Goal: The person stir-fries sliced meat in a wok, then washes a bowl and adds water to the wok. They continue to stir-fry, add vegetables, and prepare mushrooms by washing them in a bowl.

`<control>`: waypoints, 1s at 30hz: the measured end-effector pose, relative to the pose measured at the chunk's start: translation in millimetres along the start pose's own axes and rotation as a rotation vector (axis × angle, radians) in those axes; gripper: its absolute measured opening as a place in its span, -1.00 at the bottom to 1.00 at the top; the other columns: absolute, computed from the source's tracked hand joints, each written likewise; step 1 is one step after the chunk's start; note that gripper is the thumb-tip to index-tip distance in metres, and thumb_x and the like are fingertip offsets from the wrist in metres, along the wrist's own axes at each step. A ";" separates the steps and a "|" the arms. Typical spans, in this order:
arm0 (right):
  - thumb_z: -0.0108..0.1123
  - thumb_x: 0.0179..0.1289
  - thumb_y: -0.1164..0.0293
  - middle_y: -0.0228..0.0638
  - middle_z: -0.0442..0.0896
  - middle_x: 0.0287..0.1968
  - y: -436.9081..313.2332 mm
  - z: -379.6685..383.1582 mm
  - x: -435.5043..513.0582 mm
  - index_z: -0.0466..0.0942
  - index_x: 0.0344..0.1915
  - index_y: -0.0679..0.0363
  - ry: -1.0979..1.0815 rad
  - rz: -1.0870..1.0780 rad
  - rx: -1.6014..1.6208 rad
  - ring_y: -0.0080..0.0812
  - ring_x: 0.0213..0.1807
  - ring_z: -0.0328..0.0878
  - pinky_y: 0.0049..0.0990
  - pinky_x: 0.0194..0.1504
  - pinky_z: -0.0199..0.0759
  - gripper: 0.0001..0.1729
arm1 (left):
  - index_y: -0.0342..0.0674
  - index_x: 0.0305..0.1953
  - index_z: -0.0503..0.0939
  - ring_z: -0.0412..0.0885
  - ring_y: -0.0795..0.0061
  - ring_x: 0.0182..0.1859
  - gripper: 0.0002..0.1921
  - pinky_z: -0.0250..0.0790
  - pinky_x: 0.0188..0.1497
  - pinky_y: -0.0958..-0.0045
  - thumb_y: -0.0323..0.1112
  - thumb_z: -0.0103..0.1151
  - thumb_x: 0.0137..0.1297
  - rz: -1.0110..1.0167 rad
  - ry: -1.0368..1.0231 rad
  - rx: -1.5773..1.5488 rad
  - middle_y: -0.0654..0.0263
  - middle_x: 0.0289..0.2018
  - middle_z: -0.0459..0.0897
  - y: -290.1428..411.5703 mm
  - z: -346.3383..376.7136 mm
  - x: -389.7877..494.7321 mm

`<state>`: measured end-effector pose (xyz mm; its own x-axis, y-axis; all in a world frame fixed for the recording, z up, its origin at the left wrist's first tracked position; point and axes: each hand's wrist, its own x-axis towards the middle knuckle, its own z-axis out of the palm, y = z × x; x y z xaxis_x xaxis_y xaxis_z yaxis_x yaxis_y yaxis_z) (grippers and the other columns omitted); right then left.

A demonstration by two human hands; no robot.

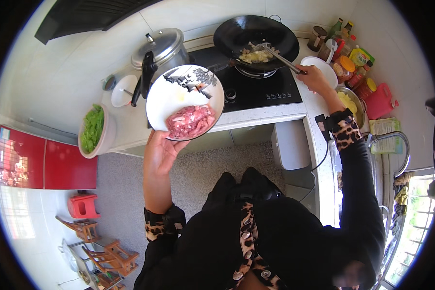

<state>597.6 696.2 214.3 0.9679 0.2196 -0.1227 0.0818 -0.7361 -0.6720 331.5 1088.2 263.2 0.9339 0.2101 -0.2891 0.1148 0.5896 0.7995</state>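
Observation:
My left hand [163, 146] grips the near rim of a white plate [159, 99] printed with a dark house-and-tree picture. A mound of raw sliced meat [190, 121] lies on the plate's near side. The plate is held up in front of the cooktop and tilted towards me. My right hand [314, 78] holds the handle end of a metal spatula [284, 59]. Its blade rests among pale yellowish and brown pieces of food [255, 55] in a black wok [235, 34]. The wok sits on the right burner of a black glass cooktop [279, 85].
At left stand a pressure cooker [166, 45], a white bowl [121, 90] and a tub of green leaves [94, 130]. On the right are a white dish [322, 67], a metal bowl with pale slices [348, 103], several seasoning jars [344, 67], a pink jug [380, 101] and a faucet [395, 137].

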 end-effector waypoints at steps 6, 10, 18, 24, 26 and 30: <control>0.04 0.01 0.36 -0.09 0.64 -0.26 3.8 8.9 1.4 0.55 -0.01 -0.04 0.041 -0.009 -0.435 -0.12 -0.14 0.58 -0.22 -0.08 0.42 -0.55 | -0.32 0.21 0.18 0.41 0.16 0.15 -0.44 0.38 0.13 0.09 -0.47 -0.03 0.11 -0.068 -0.158 -0.199 0.08 0.16 0.35 -26.6 -5.8 -6.2; 0.05 0.05 0.33 -0.11 0.63 -0.40 22.5 21.1 11.3 0.52 0.02 -0.03 0.119 0.076 -0.033 -0.20 -0.37 0.61 -0.31 -0.23 0.49 -0.55 | -0.29 0.23 0.18 0.35 0.15 0.20 -0.43 0.27 0.20 0.05 -0.45 -0.03 0.13 -0.145 0.062 -0.088 0.08 0.18 0.33 -44.2 -37.5 -23.8; 0.09 0.09 0.39 -0.53 0.34 -0.67 8.5 2.3 -4.5 0.42 0.15 0.08 -0.087 0.146 0.139 -0.69 -0.79 0.17 -0.62 -0.78 0.06 -0.46 | -0.32 0.19 0.20 0.41 0.08 0.14 -0.46 0.36 0.12 0.03 -0.52 -0.10 0.10 -0.046 0.171 -0.237 0.02 0.13 0.36 -77.4 -135.3 -14.5; 0.12 0.12 0.39 -0.49 0.36 -0.66 2.8 32.2 12.7 0.44 0.13 0.07 -0.027 0.216 0.176 -0.65 -0.81 0.19 -0.59 -0.82 0.05 -0.49 | -0.42 0.16 0.20 0.45 0.04 0.09 -0.45 0.35 0.15 0.01 -0.56 -0.12 0.03 0.055 0.373 -0.249 -0.04 0.09 0.40 -65.1 -230.9 25.6; 0.17 0.09 0.35 -0.26 0.53 -0.55 1.2 53.2 30.2 0.45 0.11 0.09 0.066 0.055 -0.141 -0.38 -0.60 0.48 -0.38 -0.48 0.38 -0.49 | -0.46 0.16 0.20 0.40 0.03 0.14 -0.44 0.28 0.22 0.05 -0.55 -0.09 0.04 0.109 0.331 -0.232 -0.03 0.12 0.37 -55.9 -265.2 50.8; 0.19 0.09 0.31 -0.33 0.54 -0.53 -13.4 73.8 51.2 0.43 0.14 0.00 0.238 0.175 -0.035 -0.48 -0.66 0.44 -0.44 -0.61 0.35 -0.46 | -0.46 0.16 0.21 0.34 0.04 0.19 -0.42 0.19 0.27 0.02 -0.59 -0.09 0.00 0.119 0.487 -0.292 -0.04 0.12 0.37 -33.8 -324.8 98.6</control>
<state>628.5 764.6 163.1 0.9962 -0.0666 -0.0569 -0.0875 -0.7721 -0.6294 309.7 1342.3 36.6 0.6634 0.5820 -0.4702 -0.1439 0.7160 0.6831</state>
